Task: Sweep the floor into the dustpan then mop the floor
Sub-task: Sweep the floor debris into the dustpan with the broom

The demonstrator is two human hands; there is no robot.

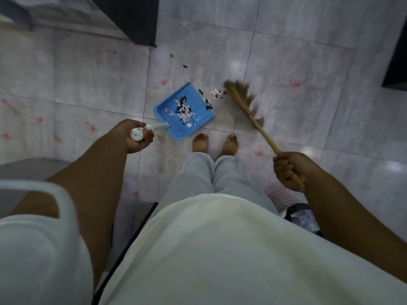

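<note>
A blue dustpan (167,107) lies on the grey tiled floor ahead of my bare feet, with white and black scraps inside. My left hand (134,137) grips its white handle (141,133). My right hand (288,170) grips the wooden stick of a broom (262,130). The broom's brown bristles (240,88) are blurred, just right of the pan's open edge. A small heap of scraps (214,94) lies on the floor between the bristles and the pan.
Loose bits (185,66) lie farther out on the tiles, and red stains (164,82) mark the floor. Dark furniture (136,18) stands at the top left and another dark edge (396,62) at the right. A pink mesh basket (282,200) sits behind my right leg.
</note>
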